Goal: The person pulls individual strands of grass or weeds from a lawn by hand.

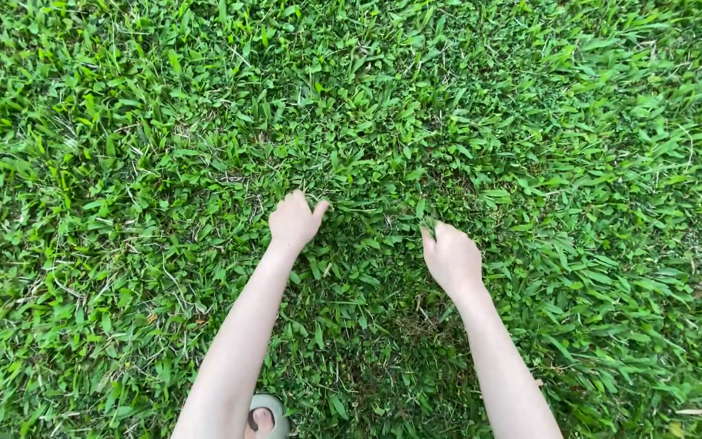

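Observation:
Thick green grass (383, 106) fills the whole head view. My left hand (294, 219) reaches down into the blades near the middle, its fingers curled and its thumb out to the right, touching the grass. My right hand (451, 256) is a little lower and to the right, its fingers closed around a small tuft of grass (424, 213) at the fingertips. Both forearms come up from the bottom edge. Whether the left hand holds any blades is hidden by its curled fingers.
Part of a foot in a pale green sandal (268, 416) shows at the bottom edge beside my left forearm. A thin, browner patch of grass (416, 325) lies between my arms. Lawn runs to every edge of the view.

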